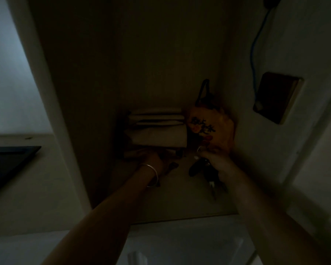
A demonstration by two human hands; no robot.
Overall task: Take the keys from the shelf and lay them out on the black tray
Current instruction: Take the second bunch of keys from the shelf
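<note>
The scene is very dark. Both my arms reach into a shelf [180, 203] recess. My right hand [217, 163] is closed on a bunch of keys [205, 173] with a dark fob and a metal key dangling below it, just above the shelf surface. My left hand [151, 156], with a bangle on the wrist, rests flat on the shelf in front of a stack of folded cloths; what lies under its fingers is hidden. A corner of the black tray [10, 159] shows on the counter at the far left.
A stack of folded pale cloths [157, 129] sits at the back of the shelf. An orange flowered pouch [210, 127] hangs beside it. On the right wall are a dark switch box [277, 98] and a blue cable [254, 54].
</note>
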